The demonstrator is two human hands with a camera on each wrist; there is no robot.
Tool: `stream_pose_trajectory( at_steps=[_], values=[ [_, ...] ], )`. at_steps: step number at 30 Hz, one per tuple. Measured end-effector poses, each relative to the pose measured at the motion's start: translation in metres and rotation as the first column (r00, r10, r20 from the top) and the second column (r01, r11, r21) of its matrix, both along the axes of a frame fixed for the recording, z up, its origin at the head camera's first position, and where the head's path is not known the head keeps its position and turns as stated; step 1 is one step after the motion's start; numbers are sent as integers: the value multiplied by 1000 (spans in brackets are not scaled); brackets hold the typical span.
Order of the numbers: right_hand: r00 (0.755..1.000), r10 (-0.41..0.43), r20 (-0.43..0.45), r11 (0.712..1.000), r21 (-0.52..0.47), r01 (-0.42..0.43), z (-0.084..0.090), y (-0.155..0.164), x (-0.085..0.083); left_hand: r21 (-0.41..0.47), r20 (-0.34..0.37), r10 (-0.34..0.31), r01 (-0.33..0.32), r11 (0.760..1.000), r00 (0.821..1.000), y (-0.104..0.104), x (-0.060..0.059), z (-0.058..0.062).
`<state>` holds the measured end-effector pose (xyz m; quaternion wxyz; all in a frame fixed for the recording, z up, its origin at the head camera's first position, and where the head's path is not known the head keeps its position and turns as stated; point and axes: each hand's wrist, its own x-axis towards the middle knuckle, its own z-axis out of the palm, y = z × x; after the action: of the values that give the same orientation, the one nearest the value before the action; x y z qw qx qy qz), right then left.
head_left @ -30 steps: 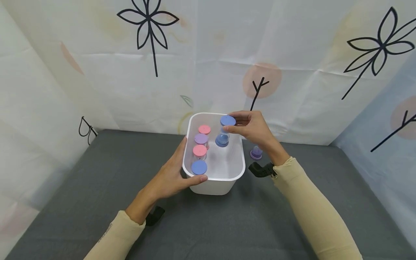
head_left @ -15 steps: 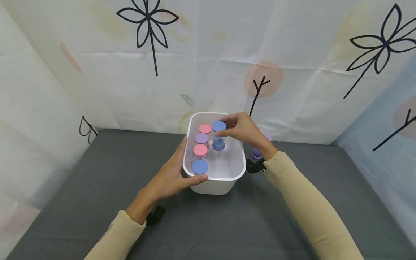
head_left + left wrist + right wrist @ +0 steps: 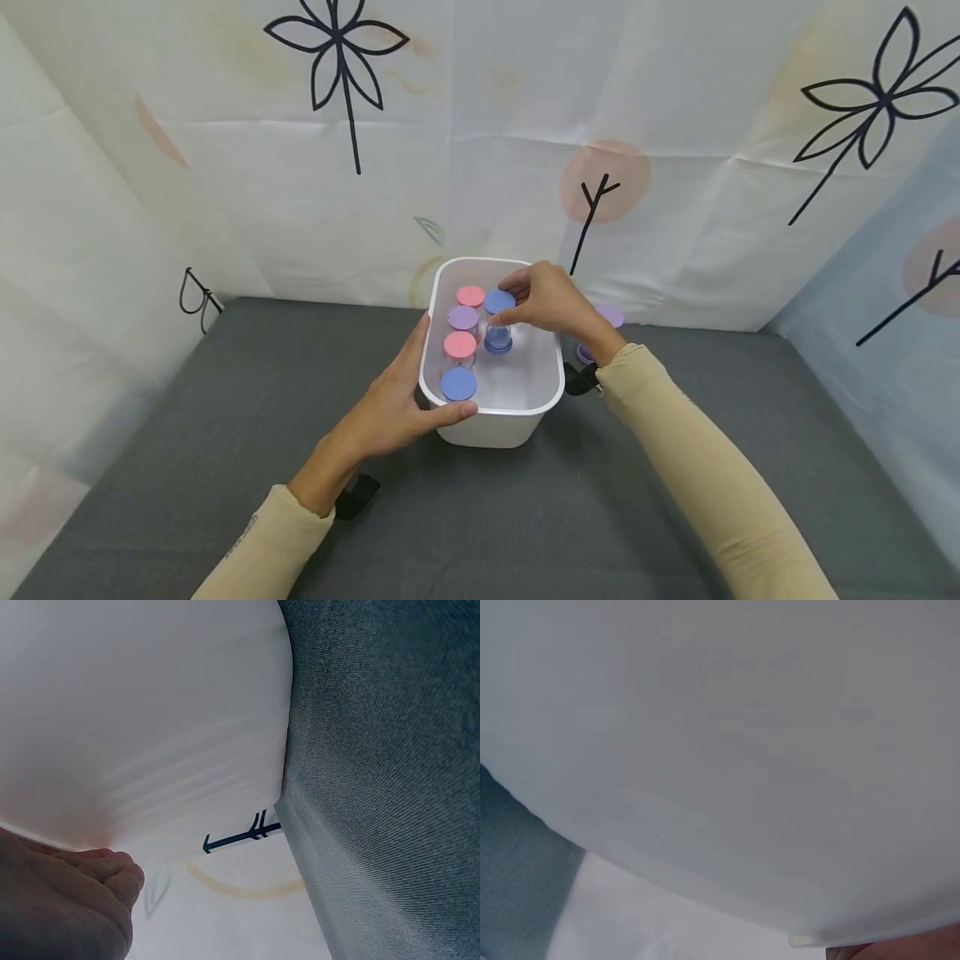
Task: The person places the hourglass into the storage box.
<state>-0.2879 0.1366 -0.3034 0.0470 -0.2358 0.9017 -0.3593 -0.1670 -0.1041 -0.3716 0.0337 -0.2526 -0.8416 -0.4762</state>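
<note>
— What is the right hand (image 3: 551, 302) doing?
— It reaches over the far side of the white tub (image 3: 525, 407) and pinches the cap of a blue-capped hourglass (image 3: 497, 321) between thumb and fingertips. The hourglass stands upright inside the tub, just under those fingers, with its lower cap down near the tub floor; whether it actually touches the floor I cannot tell.

— And the left hand (image 3: 397, 400)?
— It grips the tub's near left corner, thumb hooked over the rim, fingers laid along the outer wall. The left wrist view shows only a fingertip (image 3: 112, 874) pressed against that white wall (image 3: 142, 712), with the grey worktop (image 3: 390, 787) beside it.

— What sits next to the held piece?
— Just left of the right hand's fingers runs a row of four capped pieces: a pink cap (image 3: 470, 296) farthest, a lilac cap (image 3: 462, 317), another pink cap (image 3: 459, 345), and a blue cap (image 3: 458, 383) right by the left thumb. Their bodies are mostly hidden beneath the caps.

— Anything behind the right wrist?
— A purple-capped piece (image 3: 609, 317) stands on the worktop outside the tub, largely covered by the wrist and sleeve; only its top cap and a bit of base show.

— Does the right wrist view help?
— Hardly. It is filled by blurred white tub wall (image 3: 727, 750), with a sliver of skin cut off at the bottom corner.
</note>
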Motion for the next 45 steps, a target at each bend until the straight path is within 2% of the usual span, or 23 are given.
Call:
stream_pose_trajectory(
  at_steps=[7, 14, 25, 32, 36, 39, 41, 45],
  values=[
    [1000, -8, -9, 999, 48, 9, -1, -7, -2, 13, -14, -8, 8, 1000, 1000, -1, -2, 0],
    [996, -12, -89, 993, 114, 22, -3, -12, -2, 4, -13, 1, -1, 1000, 1000, -2, -3, 1],
    [984, 16, -178, 966, 256, 30, -8, -18, 0, -9, -8, 7, -7, 1000, 1000, -2, -1, 3],
    [980, 22, -200, 957, 287, 37, -10, -19, 1, -9, -4, 9, -9, 1000, 1000, -3, 0, 3],
    [979, 22, -204, 960, 277, 36, -10, -17, 5, -14, 9, 11, -11, 1000, 1000, -3, 1, 1],
    [982, 8, -188, 972, 232, 36, -10, -15, 9, -16, 14, 12, -12, 1000, 1000, -2, 2, 0],
    [987, -9, -162, 984, 174, 38, -11, -11, 12, -10, 13, 8, -8, 1000, 1000, -2, 1, 0],
    [995, -29, -93, 1000, -3, 29, -11, -1, 19, -2, 3, 2, -2, 1000, 1000, -1, 1, -1]
  ],
)
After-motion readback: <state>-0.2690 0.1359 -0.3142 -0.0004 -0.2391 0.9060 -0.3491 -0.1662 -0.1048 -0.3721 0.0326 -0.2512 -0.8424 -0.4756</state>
